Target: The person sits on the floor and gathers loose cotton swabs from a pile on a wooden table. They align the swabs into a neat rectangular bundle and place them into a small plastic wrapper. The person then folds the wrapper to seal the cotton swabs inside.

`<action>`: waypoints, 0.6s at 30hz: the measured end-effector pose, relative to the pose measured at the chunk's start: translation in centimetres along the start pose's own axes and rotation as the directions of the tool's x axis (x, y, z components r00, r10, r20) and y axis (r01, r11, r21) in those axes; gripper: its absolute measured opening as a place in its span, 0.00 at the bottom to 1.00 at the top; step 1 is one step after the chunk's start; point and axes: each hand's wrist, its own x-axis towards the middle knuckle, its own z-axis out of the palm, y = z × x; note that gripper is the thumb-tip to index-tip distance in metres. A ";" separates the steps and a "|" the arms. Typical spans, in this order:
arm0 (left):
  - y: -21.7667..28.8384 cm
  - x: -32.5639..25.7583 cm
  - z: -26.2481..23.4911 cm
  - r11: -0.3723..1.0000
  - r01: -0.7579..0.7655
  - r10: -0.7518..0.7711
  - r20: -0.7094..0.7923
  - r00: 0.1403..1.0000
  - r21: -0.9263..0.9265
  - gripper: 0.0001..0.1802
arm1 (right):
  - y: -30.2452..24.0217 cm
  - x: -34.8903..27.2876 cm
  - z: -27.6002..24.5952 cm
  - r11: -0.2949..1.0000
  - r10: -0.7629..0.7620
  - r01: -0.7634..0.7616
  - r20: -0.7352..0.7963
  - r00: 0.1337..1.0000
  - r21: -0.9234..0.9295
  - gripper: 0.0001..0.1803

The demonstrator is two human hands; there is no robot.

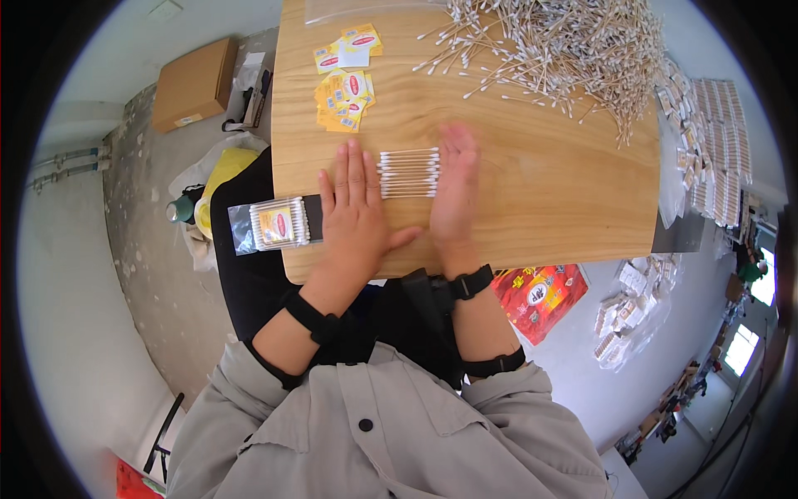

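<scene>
A neat row of cotton swabs (408, 173) lies on the table between my two hands. My left hand (356, 212) rests flat at the row's left end, fingers stretched out and thumb spread to the right. At the other end my right hand (454, 195) stands on its edge, fingers extended and somewhat blurred, holding nothing. Left of my left hand, a clear packet of cotton swabs (268, 226) with a yellow label inside juts past the table's left edge. Yellow and white label cards (344, 98) lie in loose piles beyond my left hand.
A large heap of loose cotton swabs (573, 50) covers the far right of the wooden table (549, 191). Packed swab bundles (706, 158) are stacked beyond its right edge. Below are a red bag (542, 299) and a plastic bag of packets (636, 308). A cardboard box (195, 85) stands at left.
</scene>
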 end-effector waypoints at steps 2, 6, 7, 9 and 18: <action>0.4 0.2 0.2 1.000 0.008 -0.008 -0.005 1.000 -0.008 0.71 | -0.5 -0.3 0.4 1.000 -0.011 0.011 0.042 0.999 -0.022 0.33; 0.2 -0.2 -0.1 0.998 0.007 -0.009 -0.029 1.000 -0.065 0.69 | -1.3 -0.3 0.3 1.000 -0.007 0.007 0.037 0.999 0.006 0.32; 0.1 -0.1 -0.1 0.996 -0.002 -0.003 -0.058 0.998 -0.088 0.67 | -1.4 -0.2 -0.1 1.000 -0.004 0.004 0.020 1.000 0.011 0.32; 0.1 0.2 0.1 0.996 -0.039 0.031 -0.093 0.995 -0.081 0.66 | -1.5 -0.2 -0.3 1.000 0.000 0.000 -0.005 1.000 0.019 0.32; 1.1 1.0 0.5 0.990 -0.123 0.124 0.001 0.992 -0.075 0.65 | -0.8 -0.2 0.5 0.999 0.018 -0.014 0.089 0.996 -0.049 0.33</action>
